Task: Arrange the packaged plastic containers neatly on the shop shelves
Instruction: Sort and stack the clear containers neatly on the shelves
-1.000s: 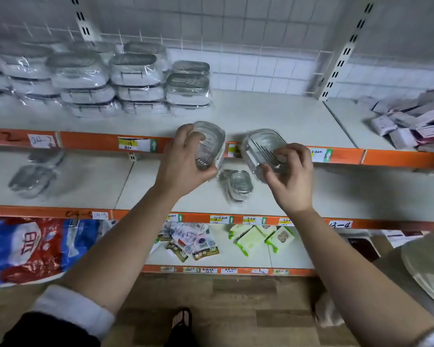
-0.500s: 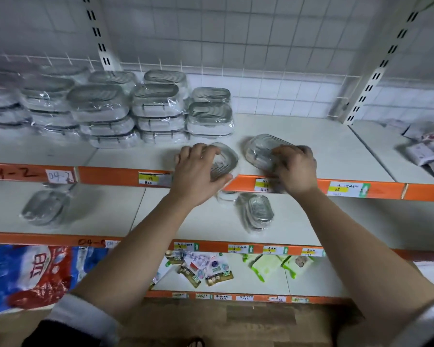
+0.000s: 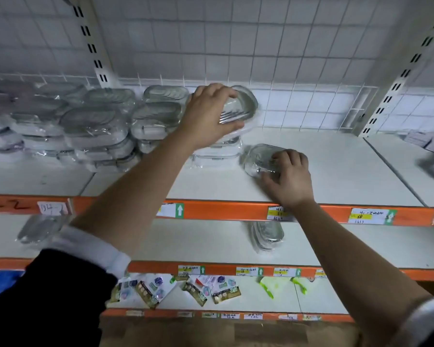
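Left hand (image 3: 208, 116) gripping a wrapped container (image 3: 238, 106) atop the stack (image 3: 216, 149), long axis left-right; right hand (image 3: 288, 176) clutching another (image 3: 259, 159) flat on the shelf (image 3: 336, 171), angled back-left

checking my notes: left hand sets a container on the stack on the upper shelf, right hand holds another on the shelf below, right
Not the shelf below. In the head view the right hand holds the second container on the same upper shelf, just right of the stack; the rest stands.

glossy clear plastic containers (image 3: 105, 126), matt white shelf (image 3: 336, 171)
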A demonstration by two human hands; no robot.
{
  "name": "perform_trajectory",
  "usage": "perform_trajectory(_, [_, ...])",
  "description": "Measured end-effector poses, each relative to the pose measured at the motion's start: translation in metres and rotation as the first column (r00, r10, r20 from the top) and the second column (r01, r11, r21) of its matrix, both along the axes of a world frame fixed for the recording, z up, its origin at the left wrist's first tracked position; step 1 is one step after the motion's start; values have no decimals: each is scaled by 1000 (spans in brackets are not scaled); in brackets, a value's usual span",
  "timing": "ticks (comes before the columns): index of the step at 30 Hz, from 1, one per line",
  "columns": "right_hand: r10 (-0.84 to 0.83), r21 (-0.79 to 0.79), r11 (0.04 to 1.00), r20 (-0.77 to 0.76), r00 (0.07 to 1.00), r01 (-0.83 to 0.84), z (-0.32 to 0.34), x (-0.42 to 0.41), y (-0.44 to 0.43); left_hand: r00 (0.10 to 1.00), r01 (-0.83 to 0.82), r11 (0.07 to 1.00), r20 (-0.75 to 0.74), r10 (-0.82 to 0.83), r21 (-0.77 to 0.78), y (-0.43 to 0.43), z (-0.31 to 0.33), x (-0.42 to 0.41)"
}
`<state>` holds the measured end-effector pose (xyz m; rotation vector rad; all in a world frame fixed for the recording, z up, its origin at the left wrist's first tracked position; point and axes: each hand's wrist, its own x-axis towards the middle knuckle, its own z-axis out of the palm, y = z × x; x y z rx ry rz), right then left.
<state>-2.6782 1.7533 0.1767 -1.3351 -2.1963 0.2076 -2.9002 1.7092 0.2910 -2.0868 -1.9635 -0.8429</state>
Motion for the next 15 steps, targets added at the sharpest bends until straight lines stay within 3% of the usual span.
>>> perform_trajectory(7, [-2, -22, 1000, -67, 998, 1, -9, 3, 9, 994, 5, 970, 103, 20, -244, 82, 13, -40])
perform_trajectory(15, [-18, -69, 998, -158, 987, 7, -12, 2, 12, 999, 54, 902, 17, -52, -429, 133, 6, -59])
